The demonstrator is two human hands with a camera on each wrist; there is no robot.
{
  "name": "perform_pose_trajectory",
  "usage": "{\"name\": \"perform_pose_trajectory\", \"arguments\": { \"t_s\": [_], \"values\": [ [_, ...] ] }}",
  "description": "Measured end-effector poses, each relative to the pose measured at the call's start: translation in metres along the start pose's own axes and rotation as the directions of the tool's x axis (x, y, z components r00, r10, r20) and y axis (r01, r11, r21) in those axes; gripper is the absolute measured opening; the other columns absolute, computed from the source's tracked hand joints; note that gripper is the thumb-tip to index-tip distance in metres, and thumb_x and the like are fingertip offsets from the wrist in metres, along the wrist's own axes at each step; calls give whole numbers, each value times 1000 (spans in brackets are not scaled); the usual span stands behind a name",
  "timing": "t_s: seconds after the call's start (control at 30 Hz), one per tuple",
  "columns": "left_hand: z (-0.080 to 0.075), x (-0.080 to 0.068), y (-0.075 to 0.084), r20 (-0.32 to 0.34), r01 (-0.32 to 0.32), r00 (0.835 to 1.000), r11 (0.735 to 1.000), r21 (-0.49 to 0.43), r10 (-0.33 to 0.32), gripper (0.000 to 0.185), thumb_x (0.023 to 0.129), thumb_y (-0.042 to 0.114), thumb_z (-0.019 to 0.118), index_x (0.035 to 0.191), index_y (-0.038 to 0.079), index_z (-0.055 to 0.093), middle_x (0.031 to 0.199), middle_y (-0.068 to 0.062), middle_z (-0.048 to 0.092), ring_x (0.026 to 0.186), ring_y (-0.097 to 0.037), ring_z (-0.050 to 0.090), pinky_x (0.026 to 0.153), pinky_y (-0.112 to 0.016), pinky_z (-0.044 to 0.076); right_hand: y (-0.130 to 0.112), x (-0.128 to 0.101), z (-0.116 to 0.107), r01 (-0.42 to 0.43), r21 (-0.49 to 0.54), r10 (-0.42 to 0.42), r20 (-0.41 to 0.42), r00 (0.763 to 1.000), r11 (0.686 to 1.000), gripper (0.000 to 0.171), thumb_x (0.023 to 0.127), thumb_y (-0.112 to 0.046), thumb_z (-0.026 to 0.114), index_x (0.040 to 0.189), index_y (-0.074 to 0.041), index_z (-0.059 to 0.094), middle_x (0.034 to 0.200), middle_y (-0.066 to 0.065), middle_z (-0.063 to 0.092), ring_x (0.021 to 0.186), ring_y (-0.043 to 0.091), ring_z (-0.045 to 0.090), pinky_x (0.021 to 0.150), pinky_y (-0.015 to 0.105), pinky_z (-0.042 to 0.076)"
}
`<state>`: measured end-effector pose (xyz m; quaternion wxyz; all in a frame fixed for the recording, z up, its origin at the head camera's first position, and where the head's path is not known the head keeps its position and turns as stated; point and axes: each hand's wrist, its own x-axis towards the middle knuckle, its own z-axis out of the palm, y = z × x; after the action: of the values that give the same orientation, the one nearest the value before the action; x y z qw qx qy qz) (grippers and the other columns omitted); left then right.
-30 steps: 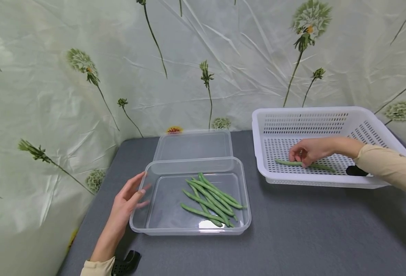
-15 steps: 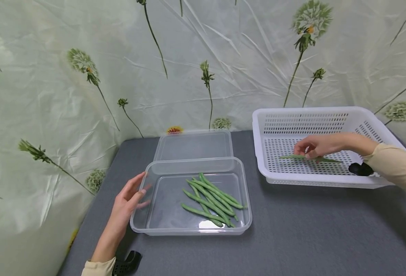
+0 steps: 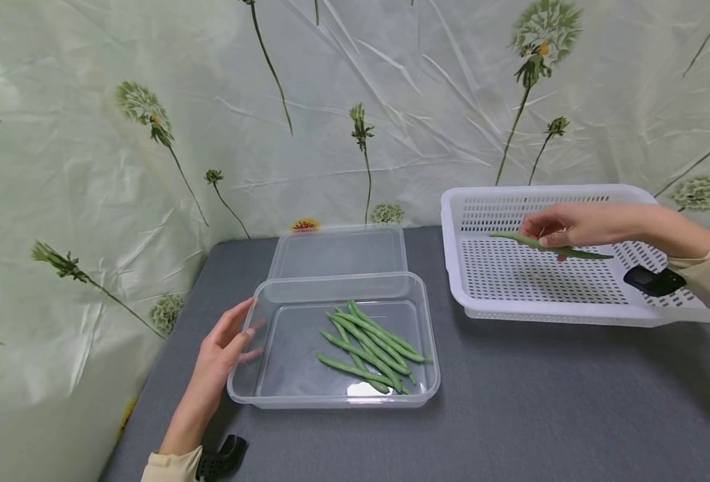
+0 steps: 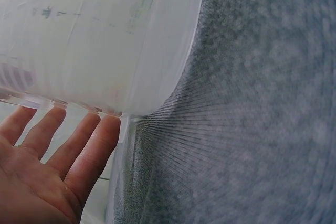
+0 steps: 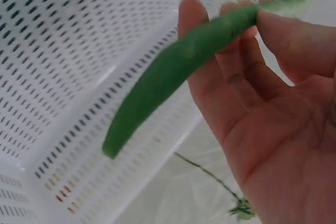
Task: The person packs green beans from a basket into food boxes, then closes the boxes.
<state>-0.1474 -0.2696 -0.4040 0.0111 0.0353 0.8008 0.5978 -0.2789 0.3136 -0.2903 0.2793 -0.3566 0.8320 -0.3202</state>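
My right hand (image 3: 596,224) pinches a single green bean (image 5: 173,69) between thumb and fingers, above the white perforated basket (image 3: 548,312) at the right. In the right wrist view the bean lies slantwise across the fingers. A clear plastic container (image 3: 289,405) stands in front of me, with several green beans (image 3: 370,348) lying together toward its right side. At its left wall, my left hand (image 3: 219,358) touches the plastic with extended fingers. The left wrist view shows those fingertips (image 4: 109,124) right against the container's side.
A clear lid (image 3: 339,253) lies flat behind the container. Grey cloth (image 3: 512,402) covers the table. A pale sheet printed with dandelions (image 3: 331,100) hangs behind and to the left. Each wrist wears a black device (image 3: 654,281).
My right hand has picked up the bean from the basket floor and moved it upward and slightly right. The left hand and container have stayed put.
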Motion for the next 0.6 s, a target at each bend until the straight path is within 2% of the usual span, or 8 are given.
{"name": "perform_pose_trajectory", "arguments": {
  "t_s": [0.17,0.3,0.43,0.6],
  "values": [
    [-1,1,-1,-4,-16,1000,1000,3,16,50,105,19,50,153,19,36,156,-6,35,128,-20,51,84,-32,53,-18,-5,2,22,-70,-26,-67,997,997,10,104,1,43,108,-3,51,93,9,51,74,22,57,61,34,52],
    [-1,2,-1,-8,-20,1000,1000,6,20,50,105,19,50,153,18,36,156,-6,35,127,-18,51,83,-32,53,-30,-8,12,18,-109,-37,-177,983,994,15,104,1,43,116,-1,52,96,11,53,77,20,61,64,34,54],
    [-1,2,-2,-4,-17,1000,1000,4,17,50,105,19,50,153,18,36,156,-7,35,128,-19,51,83,-32,53,-45,-10,25,-49,-104,11,-342,940,993,18,103,-1,45,119,-1,53,99,11,57,77,21,64,65,32,54],
    [-1,0,-3,1,-15,1000,1000,0,15,50,105,20,50,153,18,36,156,-7,35,128,-20,50,83,-32,53,-64,-9,38,-91,-35,62,-500,864,995,20,102,-6,53,121,-4,57,101,11,62,74,26,66,66,30,53]
  ]
}}
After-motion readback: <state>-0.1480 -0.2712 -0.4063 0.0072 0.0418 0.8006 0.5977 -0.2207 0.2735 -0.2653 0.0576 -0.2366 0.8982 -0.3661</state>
